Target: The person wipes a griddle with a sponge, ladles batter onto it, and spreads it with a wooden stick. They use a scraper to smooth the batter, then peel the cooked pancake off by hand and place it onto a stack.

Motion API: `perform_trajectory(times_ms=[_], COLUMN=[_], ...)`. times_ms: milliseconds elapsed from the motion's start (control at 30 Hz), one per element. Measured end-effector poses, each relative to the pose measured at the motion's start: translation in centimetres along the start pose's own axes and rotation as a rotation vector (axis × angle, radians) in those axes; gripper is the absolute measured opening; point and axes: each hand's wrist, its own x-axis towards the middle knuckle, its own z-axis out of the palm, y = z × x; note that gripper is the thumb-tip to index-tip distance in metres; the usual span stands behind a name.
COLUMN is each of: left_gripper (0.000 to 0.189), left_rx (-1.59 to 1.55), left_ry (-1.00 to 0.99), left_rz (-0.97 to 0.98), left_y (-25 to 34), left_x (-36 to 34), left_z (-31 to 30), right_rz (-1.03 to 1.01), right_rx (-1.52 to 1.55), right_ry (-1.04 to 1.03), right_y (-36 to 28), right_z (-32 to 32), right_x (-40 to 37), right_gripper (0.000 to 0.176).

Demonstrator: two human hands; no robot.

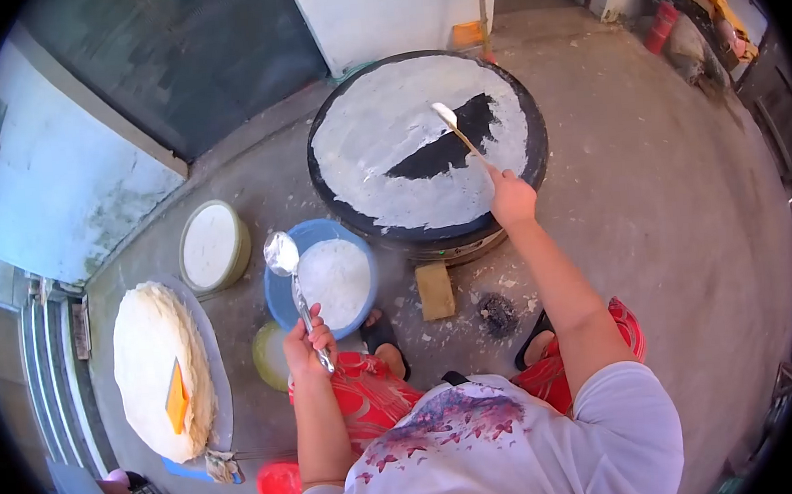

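My right hand (511, 197) grips a thin wooden-handled spreader (458, 132) whose white blade rests on a round black griddle (342, 196). White batter (378, 124) covers most of the griddle, leaving a dark bare wedge near its middle. My left hand (309, 344) holds a metal ladle (281, 255) upright, its bowl above the rim of a blue basin (277, 297) filled with white batter. I sit low, with red patterned trousers and dark sandals visible below the basin.
A tall stack of thin white pancakes (159, 364) lies on a tray at the left with an orange scraper (177, 397) on it. A lidded cream bucket (213, 245) and a small yellow-green bowl (269, 357) stand nearby. A brick (435, 290) lies by the griddle base.
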Motion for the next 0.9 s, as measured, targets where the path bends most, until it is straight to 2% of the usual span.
perform_trajectory(times_ms=[67,100,167,200,233,300,367,433,467,533,567,633,767,800,833,900], left_gripper=[0.034,0.034,0.034,0.034,0.034,0.034,0.034,0.034,0.034,0.034,0.034,0.033,0.034,0.034,0.033,0.033], left_rx=[0.004,0.007,-0.024,-0.018,-0.003,0.016,0.026,0.006,-0.015,-0.015,-0.012,0.009,-0.033,-0.032,-0.014,0.003], left_ry=[0.025,0.023,0.006,0.008,0.011,0.014,0.026,0.016,0.013,0.009,0.014,0.029,-0.015,-0.019,0.026,0.066], left_rz=[0.039,0.037,0.034,0.033,0.034,0.033,0.028,0.039,0.058,0.062,0.064,0.059,-0.001,-0.006,0.036,0.077], left_y=[0.0,0.0,-0.1,-0.2,-0.2,-0.1,-0.1,-0.3,-0.3,-0.4,-0.6,-0.6,0.0,-0.3,-0.6,-0.8], left_x=[0.1,0.0,0.1,0.2,0.2,0.1,0.2,0.3,0.3,0.4,0.3,0.2,0.7,0.7,0.5,0.4], left_z=[0.0,0.0,0.1,0.0,0.0,0.1,0.1,0.1,0.2,0.6,0.6,0.6,-0.4,0.0,0.4,1.1], right_rz=[0.143,0.147,-0.050,-0.100,-0.091,0.068,0.078,0.178,0.178,0.005,0.008,0.050,0.196,0.282,0.285,0.324], right_rx=[0.259,0.258,0.249,0.148,0.153,0.007,0.030,0.216,0.215,0.193,0.196,-0.009,-0.014,0.107,0.105,0.425], right_ry=[0.000,0.003,0.015,0.015,0.011,0.023,0.081,0.126,0.128,0.012,0.010,0.034,0.061,-0.023,-0.019,-0.062], right_y=[-0.3,-0.9,-2.1,-1.5,-0.3,1.9,2.5,1.7,1.0,-0.5,0.2,2.8,5.7,5.0,5.3,6.1], right_z=[0.1,0.3,0.8,1.1,1.5,1.3,0.5,0.6,0.5,-0.6,0.0,1.4,-0.3,-2.1,-1.5,1.2], right_x=[-0.2,-1.1,-2.8,-2.6,-1.8,0.6,1.0,0.3,-0.6,-2.2,-1.8,-0.1,1.7,1.5,1.1,0.6], right_gripper=[0.045,0.045,0.043,0.041,0.041,0.041,0.037,0.034,0.034,0.033,0.033,0.035,0.038,0.036,0.036,0.036])
